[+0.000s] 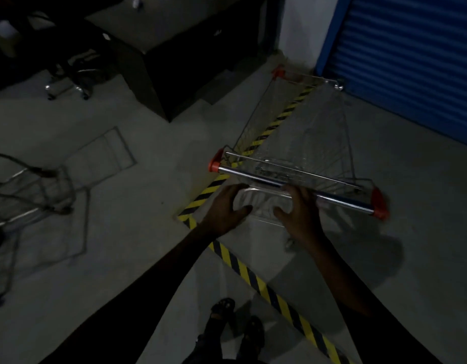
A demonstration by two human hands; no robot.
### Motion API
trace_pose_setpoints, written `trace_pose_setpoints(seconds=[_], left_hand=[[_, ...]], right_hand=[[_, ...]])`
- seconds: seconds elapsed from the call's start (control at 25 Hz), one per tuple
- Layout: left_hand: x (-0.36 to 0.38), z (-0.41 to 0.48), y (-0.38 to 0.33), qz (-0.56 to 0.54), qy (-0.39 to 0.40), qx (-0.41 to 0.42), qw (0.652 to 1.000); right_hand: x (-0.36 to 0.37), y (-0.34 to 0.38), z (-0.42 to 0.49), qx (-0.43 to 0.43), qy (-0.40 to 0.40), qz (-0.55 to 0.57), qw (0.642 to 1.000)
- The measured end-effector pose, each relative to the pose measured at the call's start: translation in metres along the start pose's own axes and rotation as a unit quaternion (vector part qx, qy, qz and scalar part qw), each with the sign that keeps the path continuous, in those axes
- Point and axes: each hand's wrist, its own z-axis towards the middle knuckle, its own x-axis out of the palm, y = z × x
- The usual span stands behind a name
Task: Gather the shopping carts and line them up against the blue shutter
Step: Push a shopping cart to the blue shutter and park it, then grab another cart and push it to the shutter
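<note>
The shopping cart (300,143) stands straight ahead of both hands, its front end close to the blue shutter (411,61) and its basket over the striped floor tape (243,269). Its chrome handle (253,177) runs crosswise just beyond the fingers. The left hand (227,206) is released, fingers spread and loosely bent, just short of the bar. The right hand (298,208) reaches the bar with its fingertips; the blur hides whether it is grasping. 1 more cart (30,195) stands well apart at the left, near an office chair (67,74).
</note>
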Motion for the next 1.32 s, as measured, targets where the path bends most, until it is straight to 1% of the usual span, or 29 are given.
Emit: trace_pose_setpoints(seconds=[0.04, 0.08, 0.12, 0.16, 0.2, 0.24, 0.32, 0.44, 0.6, 0.68, 0.76, 0.8, 0.84, 0.92, 1.0, 1.08, 1.12, 1.2, 1.32], left_hand=[[-0.010, -0.026, 0.000, -0.086, -0.012, -0.059, 0.994], [-0.018, -0.047, -0.002, -0.175, -0.022, -0.118, 0.977], [-0.031, -0.074, -0.001, -0.266, -0.046, -0.176, 0.947], [-0.044, -0.098, 0.001, -0.347, -0.078, -0.226, 0.907], [-0.059, -0.125, 0.004, -0.413, -0.112, -0.262, 0.865], [-0.072, -0.149, 0.009, -0.460, -0.142, -0.274, 0.832], [-0.095, -0.193, 0.021, -0.499, -0.206, -0.261, 0.800], [-0.130, -0.255, 0.048, -0.495, -0.304, -0.263, 0.771], [-0.181, -0.331, 0.097, -0.508, -0.400, -0.262, 0.717], [-0.214, -0.362, 0.129, -0.509, -0.433, -0.267, 0.694], [-0.254, -0.387, 0.164, -0.489, -0.455, -0.289, 0.685], [-0.277, -0.401, 0.182, -0.469, -0.465, -0.299, 0.689], [-0.298, -0.415, 0.199, -0.439, -0.474, -0.303, 0.700], [-0.340, -0.440, 0.228, -0.353, -0.500, -0.302, 0.731], [-0.378, -0.464, 0.254, -0.234, -0.516, -0.323, 0.758], [-0.410, -0.481, 0.279, -0.120, -0.494, -0.359, 0.783], [-0.425, -0.488, 0.292, -0.080, -0.477, -0.376, 0.790], [-0.453, -0.496, 0.320, -0.009, -0.454, -0.415, 0.788], [-0.496, -0.495, 0.359, 0.099, -0.430, -0.482, 0.757]], right_hand=[[0.007, 0.013, -0.011, 0.007, 0.041, 0.083, 0.996], [0.012, 0.026, -0.020, 0.035, 0.093, 0.169, 0.981], [0.020, 0.045, -0.030, 0.061, 0.157, 0.250, 0.953], [0.030, 0.064, -0.040, 0.081, 0.213, 0.321, 0.919], [0.042, 0.086, -0.048, 0.095, 0.258, 0.362, 0.891], [0.053, 0.106, -0.054, 0.101, 0.289, 0.380, 0.873], [0.075, 0.150, -0.065, 0.084, 0.340, 0.381, 0.856], [0.120, 0.217, -0.078, 0.037, 0.417, 0.349, 0.838], [0.190, 0.308, -0.098, -0.046, 0.473, 0.285, 0.832], [0.226, 0.354, -0.109, -0.089, 0.479, 0.264, 0.832], [0.265, 0.399, -0.118, -0.153, 0.466, 0.210, 0.845], [0.288, 0.424, -0.121, -0.194, 0.452, 0.167, 0.855], [0.310, 0.446, -0.123, -0.235, 0.438, 0.127, 0.859], [0.354, 0.494, -0.127, -0.320, 0.416, 0.070, 0.848], [0.395, 0.543, -0.132, -0.410, 0.378, 0.007, 0.830], [0.429, 0.588, -0.140, -0.481, 0.334, -0.060, 0.808], [0.445, 0.610, -0.142, -0.503, 0.320, -0.081, 0.799], [0.479, 0.650, -0.142, -0.536, 0.305, -0.105, 0.781], [0.532, 0.707, -0.129, -0.583, 0.290, -0.128, 0.748]])
